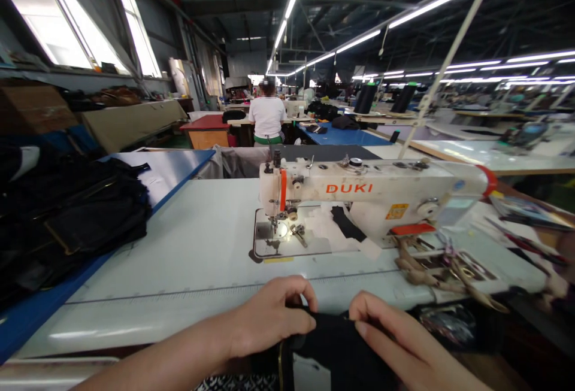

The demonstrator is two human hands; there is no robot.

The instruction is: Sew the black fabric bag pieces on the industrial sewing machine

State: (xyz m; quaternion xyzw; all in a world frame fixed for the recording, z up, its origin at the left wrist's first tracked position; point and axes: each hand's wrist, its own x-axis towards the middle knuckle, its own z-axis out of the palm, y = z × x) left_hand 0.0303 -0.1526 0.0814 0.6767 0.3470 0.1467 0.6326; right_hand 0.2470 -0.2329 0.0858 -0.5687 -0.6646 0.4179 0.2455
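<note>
My left hand [272, 316] is closed in a pinch on the edge of a piece of black fabric [335, 343] at the near edge of the sewing table [188, 259]. My right hand [395, 337] pinches the same black fabric a little to the right. The fabric hangs over the table's front edge toward my lap. Behind the hands stands a white DUKI sewing machine [372, 190], its needle and presser foot [275, 223] over the metal plate, with small white and black fabric pieces [341, 226] lying under its arm.
A pile of black garments [72, 211] lies on the blue table at left. Scissors and metal tools [449, 271] lie right of the machine. A person in a white shirt [267, 118] sits at a far workstation with their back to me. Black thread cones [366, 97] stand behind.
</note>
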